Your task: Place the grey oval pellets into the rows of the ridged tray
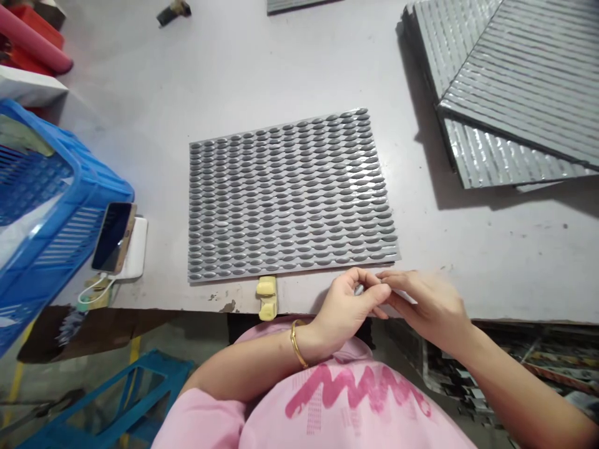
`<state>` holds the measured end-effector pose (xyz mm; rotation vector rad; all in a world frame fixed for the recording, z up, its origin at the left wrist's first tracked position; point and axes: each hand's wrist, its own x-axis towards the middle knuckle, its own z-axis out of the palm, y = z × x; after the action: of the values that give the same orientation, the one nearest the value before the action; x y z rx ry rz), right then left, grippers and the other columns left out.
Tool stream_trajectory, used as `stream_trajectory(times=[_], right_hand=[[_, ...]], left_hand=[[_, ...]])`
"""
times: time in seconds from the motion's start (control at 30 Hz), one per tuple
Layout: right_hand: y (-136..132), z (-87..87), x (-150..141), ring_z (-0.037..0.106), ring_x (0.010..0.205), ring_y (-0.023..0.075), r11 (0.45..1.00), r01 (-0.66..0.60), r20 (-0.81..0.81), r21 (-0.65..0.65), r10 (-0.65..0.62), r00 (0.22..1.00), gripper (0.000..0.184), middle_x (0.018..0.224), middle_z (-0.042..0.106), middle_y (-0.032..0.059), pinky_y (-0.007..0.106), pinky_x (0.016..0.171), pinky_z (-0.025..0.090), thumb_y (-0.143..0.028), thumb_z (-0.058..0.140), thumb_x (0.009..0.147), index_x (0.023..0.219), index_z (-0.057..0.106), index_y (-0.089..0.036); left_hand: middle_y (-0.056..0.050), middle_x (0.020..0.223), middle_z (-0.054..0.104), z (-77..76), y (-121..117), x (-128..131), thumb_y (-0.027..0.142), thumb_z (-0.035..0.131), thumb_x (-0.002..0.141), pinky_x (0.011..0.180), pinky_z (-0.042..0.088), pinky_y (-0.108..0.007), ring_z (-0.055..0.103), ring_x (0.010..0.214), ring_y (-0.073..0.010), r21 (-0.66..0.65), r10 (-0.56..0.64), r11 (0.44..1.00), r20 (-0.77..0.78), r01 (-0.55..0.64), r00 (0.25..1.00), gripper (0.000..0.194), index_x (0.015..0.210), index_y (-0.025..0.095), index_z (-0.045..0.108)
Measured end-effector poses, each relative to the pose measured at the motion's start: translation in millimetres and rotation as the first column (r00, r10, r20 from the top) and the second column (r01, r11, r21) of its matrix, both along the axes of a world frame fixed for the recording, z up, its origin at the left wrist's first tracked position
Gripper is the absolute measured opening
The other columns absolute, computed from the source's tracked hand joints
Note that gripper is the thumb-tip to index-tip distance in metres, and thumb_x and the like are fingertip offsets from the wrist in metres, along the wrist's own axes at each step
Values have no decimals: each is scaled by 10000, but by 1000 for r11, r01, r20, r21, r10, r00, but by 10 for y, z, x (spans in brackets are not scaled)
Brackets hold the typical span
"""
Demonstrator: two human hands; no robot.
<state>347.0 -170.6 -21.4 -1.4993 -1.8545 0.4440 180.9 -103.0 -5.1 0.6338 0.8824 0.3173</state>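
My left hand (349,305) is closed, with a small grey oval piece (359,290) showing between thumb and curled fingers. The fingertips of my right hand (433,305) are pinched together and meet the left thumb and fingers; what they grip, if anything, is too small to make out. Both hands are over the front edge of the table, just below the lower right corner of a sheet (290,196). Rows of raised, shiny grey ovals cover that sheet, which lies flat.
Ridged grey sheets (528,87) are stacked at the right. A yellow block (267,298) sits at the table edge. On the left are a blue crate (93,181), a phone (113,237) and a white power bank (138,249). A blue stool (140,380) stands below.
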Motion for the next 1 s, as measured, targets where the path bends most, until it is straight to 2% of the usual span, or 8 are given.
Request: stream_trajectory(times=[0.2,0.33,0.43,0.5,0.57,0.63,0.83,1.0], right_hand=[[-28,10,136,681,887,164,966,-137,-293,-218,69,954,217,984,695,49,274,766,559,-123,600,925,1104,638,-240],[-41,-27,211,681,995,187,952,-183,-400,-245,73,914,279,1079,700,54,311,846,568,-98,564,937,1138,652,-270],[-23,-52,253,688,952,177,946,-195,-412,-258,75,908,288,1029,710,39,300,814,575,-85,569,931,1134,644,-276],[10,-71,309,683,927,179,972,-130,-319,-194,63,946,307,1002,704,46,302,789,571,-66,581,916,1141,640,-267],[66,-102,386,675,923,190,998,-18,-136,-63,10,991,326,1008,701,65,323,795,565,-50,596,899,1150,642,-253],[137,-144,462,669,907,200,998,30,57,61,-33,998,325,1007,707,78,348,807,561,-48,600,892,1150,649,-239],[298,-227,555,650,897,214,978,-102,430,183,14,903,323,1017,721,84,352,807,551,-29,598,864,1130,655,-203],[334,-170,566,637,901,214,969,-138,574,204,-4,819,300,1020,717,72,330,771,515,-40,613,853,1103,670,-196]], left_hand=[[-27,796,636,-35,-17,6,415,783,779,622,543,-249,646,648,-115,-91,13,996,72,-7,997,362,836,129,569],[-56,803,680,-89,-17,21,441,774,787,643,566,-263,699,742,-167,-142,8,990,124,10,992,380,856,141,550],[-57,825,691,-106,-8,36,433,761,804,634,565,-260,708,746,-171,-161,7,987,123,13,992,369,881,155,532],[-72,887,701,-101,1,42,425,725,839,645,568,-266,708,755,-167,-185,10,983,106,10,994,339,911,159,528],[-88,943,701,-87,10,45,400,671,882,665,570,-273,706,769,-164,-216,21,976,73,-5,997,286,945,159,530],[-92,952,695,-69,14,44,360,625,910,679,568,-276,702,772,-160,-244,27,970,47,-14,999,230,964,158,531],[-70,888,661,-39,6,37,305,603,911,677,558,-269,672,729,-138,-277,7,961,51,7,999,171,961,152,544],[-68,897,655,-47,0,29,319,615,907,685,554,-270,659,734,-134,-271,17,963,40,-6,999,186,959,151,555]])
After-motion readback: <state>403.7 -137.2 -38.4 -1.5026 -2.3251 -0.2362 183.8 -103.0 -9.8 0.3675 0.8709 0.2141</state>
